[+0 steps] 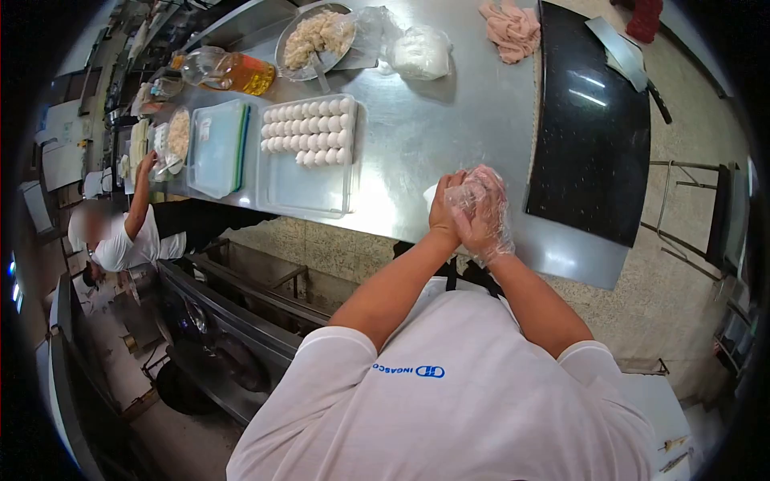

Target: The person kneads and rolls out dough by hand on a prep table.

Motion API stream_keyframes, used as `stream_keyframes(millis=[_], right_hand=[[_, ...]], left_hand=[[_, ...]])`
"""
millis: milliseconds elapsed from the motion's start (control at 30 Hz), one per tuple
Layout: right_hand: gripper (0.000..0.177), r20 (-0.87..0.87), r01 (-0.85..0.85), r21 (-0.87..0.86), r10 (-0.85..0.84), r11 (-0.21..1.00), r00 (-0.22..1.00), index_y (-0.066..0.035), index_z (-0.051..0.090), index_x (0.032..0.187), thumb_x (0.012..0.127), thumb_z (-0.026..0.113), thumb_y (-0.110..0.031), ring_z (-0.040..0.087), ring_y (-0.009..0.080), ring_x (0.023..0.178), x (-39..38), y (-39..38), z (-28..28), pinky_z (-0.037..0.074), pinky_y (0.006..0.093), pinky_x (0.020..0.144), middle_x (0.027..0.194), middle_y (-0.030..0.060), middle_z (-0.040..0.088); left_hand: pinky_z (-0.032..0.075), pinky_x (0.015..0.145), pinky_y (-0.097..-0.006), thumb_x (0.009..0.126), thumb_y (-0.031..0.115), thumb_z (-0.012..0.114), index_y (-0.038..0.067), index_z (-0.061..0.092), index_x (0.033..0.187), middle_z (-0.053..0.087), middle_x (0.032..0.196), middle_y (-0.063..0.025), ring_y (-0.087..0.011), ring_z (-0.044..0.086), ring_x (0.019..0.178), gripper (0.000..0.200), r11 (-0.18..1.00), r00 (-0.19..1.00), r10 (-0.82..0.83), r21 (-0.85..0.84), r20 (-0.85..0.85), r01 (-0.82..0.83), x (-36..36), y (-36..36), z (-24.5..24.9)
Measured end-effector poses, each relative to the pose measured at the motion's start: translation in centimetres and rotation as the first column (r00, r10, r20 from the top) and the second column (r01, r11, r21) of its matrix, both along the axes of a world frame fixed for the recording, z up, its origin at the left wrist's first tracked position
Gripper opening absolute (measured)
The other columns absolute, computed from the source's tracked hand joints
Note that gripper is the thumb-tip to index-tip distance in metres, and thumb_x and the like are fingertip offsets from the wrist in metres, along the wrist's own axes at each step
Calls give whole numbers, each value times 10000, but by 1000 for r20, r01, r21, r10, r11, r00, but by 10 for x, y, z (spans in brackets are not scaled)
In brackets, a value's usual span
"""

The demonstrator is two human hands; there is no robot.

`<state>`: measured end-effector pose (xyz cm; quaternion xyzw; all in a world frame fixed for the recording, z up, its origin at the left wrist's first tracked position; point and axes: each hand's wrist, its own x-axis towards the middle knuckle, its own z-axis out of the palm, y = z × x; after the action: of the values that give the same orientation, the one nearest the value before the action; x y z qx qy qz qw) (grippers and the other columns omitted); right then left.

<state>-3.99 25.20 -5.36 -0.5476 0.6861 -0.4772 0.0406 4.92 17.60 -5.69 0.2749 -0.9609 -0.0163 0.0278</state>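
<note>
At the near edge of the steel table, my left hand and my right hand press together with fingers curled. Clear thin plastic, like a disposable glove, covers my right hand. Whatever lies between the palms is hidden. A bit of something white shows beside my left hand. To the left is a clear tray, its far part filled with rows of small white balls. Farther back, a white mass wrapped in plastic rests near a metal bowl of pale, lumpy mixture with a utensil in it.
Stacked clear containers and an oil bottle stand left. A co-worker reaches toward a plate of pale food. A pink cloth lies near the black board, which bears a cleaver.
</note>
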Motion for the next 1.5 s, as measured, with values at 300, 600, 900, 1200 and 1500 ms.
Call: stream_keyframes(millis=[300,600,900,1200,1500], right_hand=[[574,-55,83,146,-76,986,996,-75,590,1289,853,758,-407,515,464,1334,-25,-81,-12,389,595,1109,1380,197,566],[473,-236,143,288,-74,947,969,-41,594,1262,926,696,-359,594,433,1237,-58,-124,-11,482,515,1012,1289,219,627],[293,576,-185,605,-265,775,773,-51,677,1029,1014,688,-343,651,181,907,-43,-92,47,523,361,837,956,44,683],[413,-142,275,528,-235,803,961,-44,644,1169,962,687,-399,655,368,986,101,-41,38,514,469,872,1061,176,673],[496,-552,321,406,-50,856,832,-63,598,1297,932,681,-389,589,407,1149,66,-81,-19,448,517,1003,1234,184,624]], left_hand=[[375,1173,-401,869,364,627,138,684,1282,638,1360,-72,-235,520,1349,474,961,992,-11,274,-123,45,-27,-90,-18],[108,1291,-564,904,527,607,211,574,1496,447,1629,-74,-298,322,1551,672,983,994,-37,172,-107,56,-55,-122,-16],[465,1109,-554,795,386,841,87,524,1480,550,1506,-178,-500,555,1311,812,732,964,-254,667,75,140,23,-130,73],[416,1166,-493,822,89,745,41,581,1421,582,1427,-267,-458,547,1327,623,675,833,-142,563,-534,476,121,-82,-19],[380,1125,-611,855,341,708,195,761,1195,668,1353,-76,-451,542,1336,374,895,721,-72,275,-689,352,65,-81,13]])
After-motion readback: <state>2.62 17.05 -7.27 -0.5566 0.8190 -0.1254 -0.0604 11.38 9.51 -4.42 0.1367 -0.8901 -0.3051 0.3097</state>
